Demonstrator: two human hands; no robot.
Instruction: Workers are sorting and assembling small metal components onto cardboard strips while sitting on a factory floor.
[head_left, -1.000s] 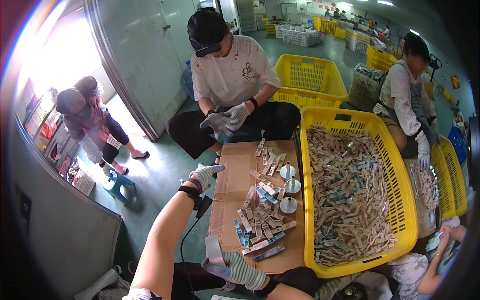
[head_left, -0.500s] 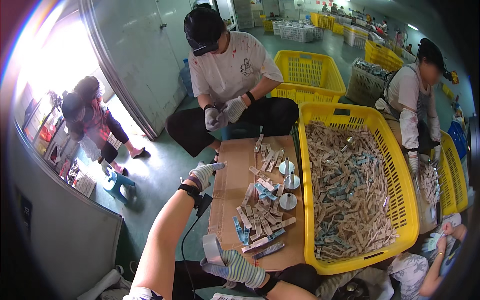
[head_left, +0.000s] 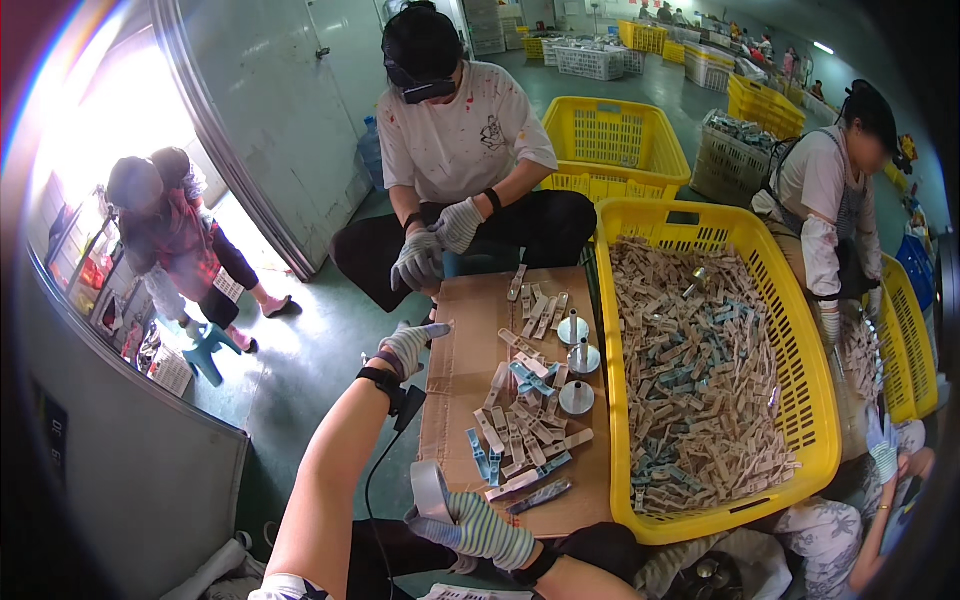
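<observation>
My left hand [head_left: 408,347], in a striped glove, is at the left edge of a brown cardboard surface [head_left: 455,390]. One finger stretches over the cardboard, and nothing shows in that hand. Close to my lap, my right hand [head_left: 490,528], gloved too, grips a grey roll of tape [head_left: 430,490] held tilted up. Beige and blue clothespins [head_left: 520,430] lie loosely heaped on the cardboard. Along its right side stand three round metal discs with upright posts [head_left: 577,397].
A big yellow crate [head_left: 826,440] full of clothespins stands right of the cardboard. Across sits a co-worker [head_left: 465,130] with gloved hands together. Another works at right [head_left: 830,200]. A person bends over a blue stool [head_left: 207,350] by the doorway. A cable [head_left: 370,490] hangs from my left wrist.
My hands stay almost in place, the tape still in my right. The co-worker across has lowered the gloved hands slightly. By the doorway, the blue stool has shifted left with the person.
</observation>
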